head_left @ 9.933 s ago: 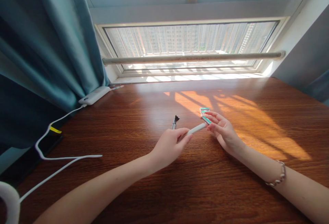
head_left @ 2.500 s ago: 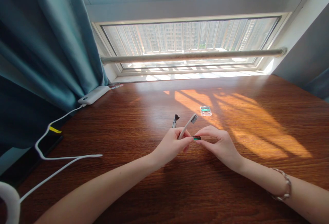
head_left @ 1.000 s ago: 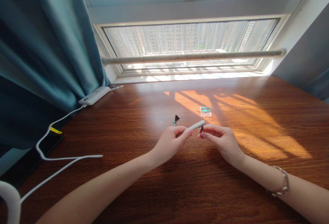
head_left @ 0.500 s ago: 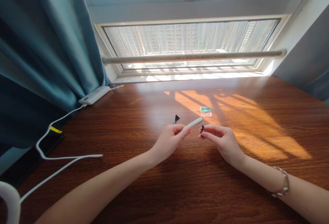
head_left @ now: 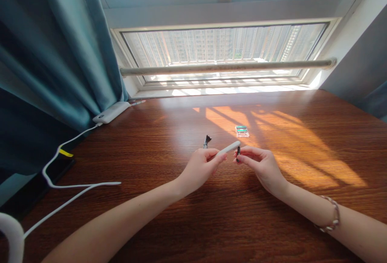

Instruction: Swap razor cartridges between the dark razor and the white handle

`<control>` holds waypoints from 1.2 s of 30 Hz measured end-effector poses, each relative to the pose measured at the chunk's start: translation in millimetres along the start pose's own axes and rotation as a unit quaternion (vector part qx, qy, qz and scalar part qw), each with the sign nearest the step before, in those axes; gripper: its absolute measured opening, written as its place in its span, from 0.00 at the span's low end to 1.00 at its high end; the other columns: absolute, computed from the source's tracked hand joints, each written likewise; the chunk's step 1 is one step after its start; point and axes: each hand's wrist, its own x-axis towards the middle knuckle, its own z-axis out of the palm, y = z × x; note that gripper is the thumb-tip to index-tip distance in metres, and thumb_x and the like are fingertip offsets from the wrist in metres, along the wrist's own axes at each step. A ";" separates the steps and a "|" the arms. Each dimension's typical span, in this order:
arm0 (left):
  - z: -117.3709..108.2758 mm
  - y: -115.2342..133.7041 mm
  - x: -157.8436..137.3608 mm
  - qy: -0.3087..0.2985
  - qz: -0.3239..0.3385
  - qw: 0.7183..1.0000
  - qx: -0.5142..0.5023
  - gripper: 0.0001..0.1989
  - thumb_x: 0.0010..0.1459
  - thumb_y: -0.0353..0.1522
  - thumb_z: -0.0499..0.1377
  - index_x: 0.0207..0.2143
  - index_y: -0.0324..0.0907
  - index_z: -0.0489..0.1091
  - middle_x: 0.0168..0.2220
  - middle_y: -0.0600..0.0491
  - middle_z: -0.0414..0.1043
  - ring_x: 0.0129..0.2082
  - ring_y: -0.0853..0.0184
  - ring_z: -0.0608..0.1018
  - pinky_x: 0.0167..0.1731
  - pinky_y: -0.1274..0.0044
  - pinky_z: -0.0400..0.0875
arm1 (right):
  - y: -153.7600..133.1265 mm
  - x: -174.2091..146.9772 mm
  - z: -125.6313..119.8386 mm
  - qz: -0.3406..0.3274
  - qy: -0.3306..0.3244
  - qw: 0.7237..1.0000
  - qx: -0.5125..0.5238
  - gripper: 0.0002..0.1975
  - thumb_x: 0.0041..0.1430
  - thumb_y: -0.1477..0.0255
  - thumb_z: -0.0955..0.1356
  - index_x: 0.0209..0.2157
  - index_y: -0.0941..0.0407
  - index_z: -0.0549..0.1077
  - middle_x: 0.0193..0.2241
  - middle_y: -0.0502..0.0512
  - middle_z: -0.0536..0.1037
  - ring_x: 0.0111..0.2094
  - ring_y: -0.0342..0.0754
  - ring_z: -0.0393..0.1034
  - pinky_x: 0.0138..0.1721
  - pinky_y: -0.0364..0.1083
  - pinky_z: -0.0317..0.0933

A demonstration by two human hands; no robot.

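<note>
My left hand (head_left: 203,167) is closed around a slim white stick (head_left: 229,148) with a rounded far end and a row of small teeth along its lower side. The stick tilts up to the right. Between the fingertips of my right hand (head_left: 261,162) is a small narrow black piece (head_left: 238,154), held upright; its exact kind is too small to tell. The end of the stick is right beside the top of this piece; whether they touch I cannot tell. Just beyond my left hand lies a razor-like item (head_left: 207,139) with a black head, its lower part hidden.
A small clear case (head_left: 242,131) with green and dark strips lies past my hands. At the left, a white power strip or adapter (head_left: 111,112) with a white cable (head_left: 72,138) sits by the blue curtain (head_left: 69,45). The wooden table (head_left: 169,122) meets a window sill behind.
My left hand has moved the white stick slightly, bringing its end closer to the black piece. The teeth are now less visible. My right hand has hardly moved.
</note>
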 end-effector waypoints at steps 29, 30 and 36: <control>1.4 1.5 2.9 -0.037 -0.008 0.999 -0.025 0.21 0.56 0.44 0.46 0.30 0.36 0.70 0.14 0.59 0.58 0.16 0.74 0.61 0.19 0.82 0.55 | 0.7 2.6 -0.1 0.023 0.019 1.000 -0.002 0.07 0.44 0.69 0.72 0.28 0.55 0.76 0.26 0.51 0.77 0.29 0.44 0.69 0.34 0.43 0.62; 1.5 2.0 2.3 -0.039 -0.006 0.999 -0.018 0.21 0.56 0.44 0.46 0.30 0.37 0.70 0.14 0.59 0.58 0.16 0.74 0.61 0.20 0.82 0.55 | 1.3 2.7 -0.2 0.020 0.018 1.000 0.000 0.07 0.44 0.70 0.72 0.28 0.55 0.76 0.27 0.51 0.77 0.30 0.44 0.69 0.34 0.43 0.62; 0.1 -1.0 2.2 -0.033 -0.016 0.999 0.008 0.22 0.56 0.45 0.46 0.30 0.37 0.70 0.14 0.59 0.58 0.16 0.74 0.62 0.19 0.81 0.56 | 6.0 2.2 -0.4 0.022 -0.002 0.999 0.033 0.07 0.45 0.71 0.71 0.30 0.55 0.76 0.29 0.51 0.78 0.32 0.44 0.70 0.38 0.44 0.61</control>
